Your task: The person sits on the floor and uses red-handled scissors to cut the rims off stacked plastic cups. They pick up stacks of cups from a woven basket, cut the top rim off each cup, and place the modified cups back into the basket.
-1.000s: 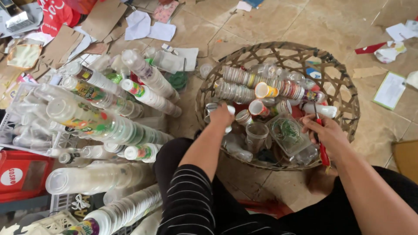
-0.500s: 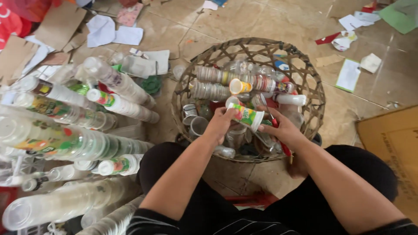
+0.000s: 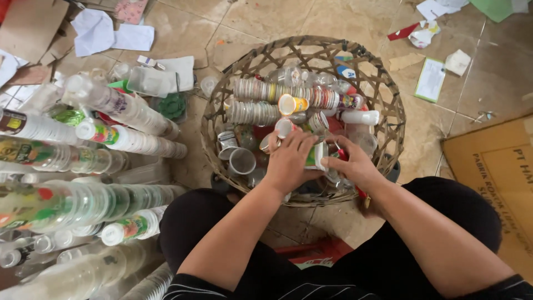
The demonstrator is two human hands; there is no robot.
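Both hands, left [image 3: 288, 162] and right [image 3: 355, 166], are gripping one cup [image 3: 316, 155] between them, probably lying sideways, over the basket's [image 3: 222, 89] near side.

Head cam, steep down, close.

I see cups [image 3: 277, 91] crowding the basket [image 3: 383, 94]; cup stacks [image 3: 83, 194] block my left; open floor [image 3: 266, 16] beyond the rim.
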